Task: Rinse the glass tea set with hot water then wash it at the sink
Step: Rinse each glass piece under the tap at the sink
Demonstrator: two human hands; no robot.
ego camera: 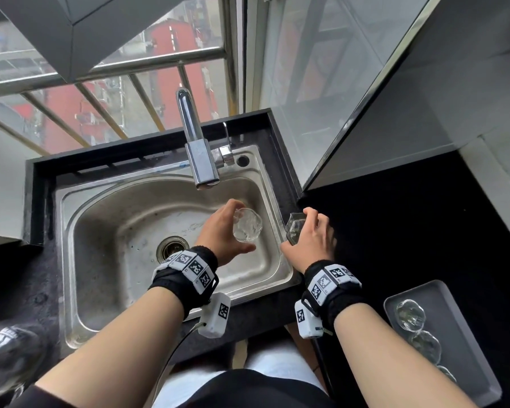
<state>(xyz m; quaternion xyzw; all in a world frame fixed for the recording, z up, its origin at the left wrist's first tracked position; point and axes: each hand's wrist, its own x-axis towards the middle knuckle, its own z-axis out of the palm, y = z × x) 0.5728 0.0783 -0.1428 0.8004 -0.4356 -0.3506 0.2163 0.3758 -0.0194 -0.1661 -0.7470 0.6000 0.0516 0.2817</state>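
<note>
My left hand (222, 231) grips a small clear glass cup (248, 225) with a wavy rim, held over the right side of the steel sink (106, 231). At the sink's right edge my right hand (312, 235) grips a second clear glass vessel (294, 229), just above the rim. The chrome faucet (199, 154) points down above and behind the left cup; no water stream is visible. A grey tray (465, 328) on the counter at lower right carries three more glass cups (410, 315).
The drain (172, 248) lies left of my left hand. Black counter (409, 231) stretches right of the sink. A large clear glass object (9, 357) stands at the lower left edge. A window with metal bars (100, 92) is behind the sink.
</note>
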